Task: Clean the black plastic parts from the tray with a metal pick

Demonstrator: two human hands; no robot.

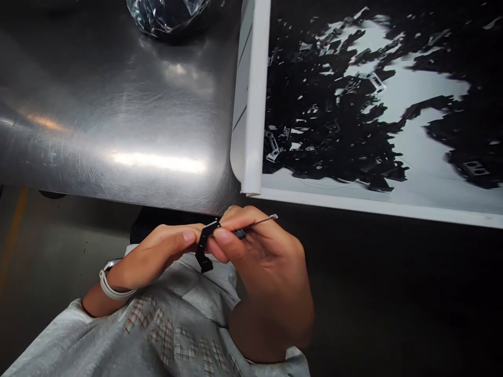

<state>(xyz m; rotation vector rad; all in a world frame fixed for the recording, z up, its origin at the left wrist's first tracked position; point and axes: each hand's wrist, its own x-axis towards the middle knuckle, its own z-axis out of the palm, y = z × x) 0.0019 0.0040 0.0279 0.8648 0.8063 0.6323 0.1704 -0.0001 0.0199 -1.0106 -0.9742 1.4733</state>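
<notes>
My left hand is closed, its thumb and fingers pinching a small bent black plastic part in front of my body. My right hand is also closed and meets the left one at the part's upper end. Between its thumb and fingers is a slim tool with a dark handle and a thin metal shaft. The shaft points up and to the right, away from the part. My right thumb and fingertips are at the part's upper end; whether they grip it too I cannot tell.
A scratched metal table lies ahead on the left, with a clear plastic bag holding something dark at its far edge. On the right, a white-rimmed tray holds many loose black parts. Its corner is just beyond my hands.
</notes>
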